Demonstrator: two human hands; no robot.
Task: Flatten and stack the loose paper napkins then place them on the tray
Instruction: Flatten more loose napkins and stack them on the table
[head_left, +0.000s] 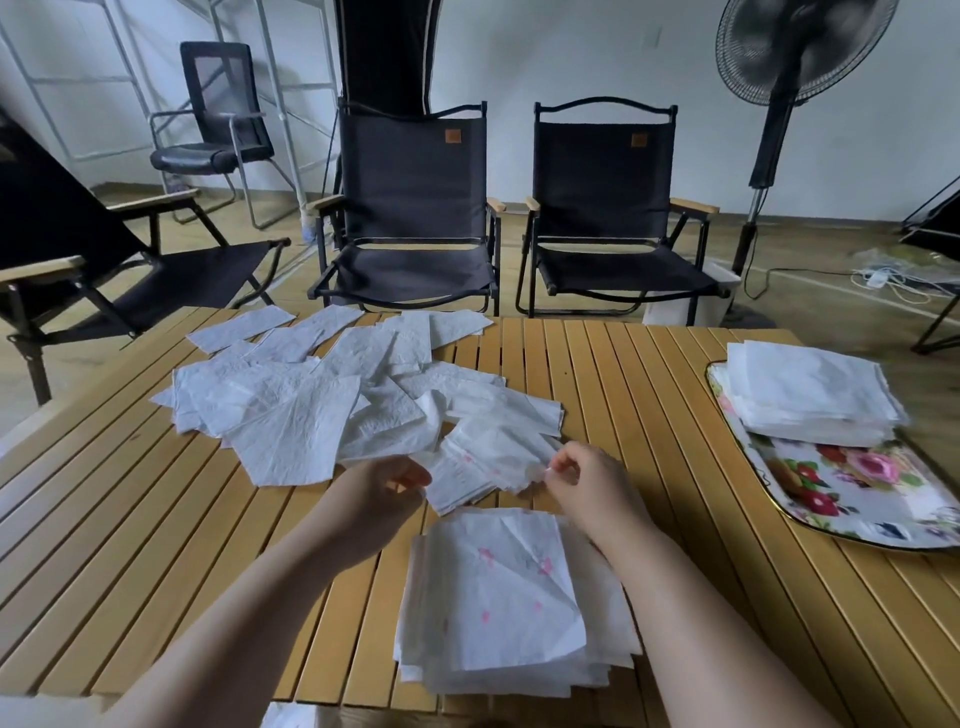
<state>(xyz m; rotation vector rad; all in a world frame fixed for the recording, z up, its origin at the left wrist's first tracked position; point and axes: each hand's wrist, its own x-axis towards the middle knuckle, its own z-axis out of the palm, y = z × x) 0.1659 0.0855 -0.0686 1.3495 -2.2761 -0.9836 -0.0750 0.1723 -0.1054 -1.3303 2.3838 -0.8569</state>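
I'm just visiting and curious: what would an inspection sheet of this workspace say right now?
Surface: slatted wooden table.
Job's things: loose napkins scattered at the far left; flattened stack at the near edge; floral tray on the right, carrying a second stack.
Clutter: nothing seen.
Grippers: left hand and right hand both pinch a crumpled napkin just beyond the near stack.
Cables: white power strip and leads on the floor, far right.
Surroundings: black folding chairs, office chair, standing fan.
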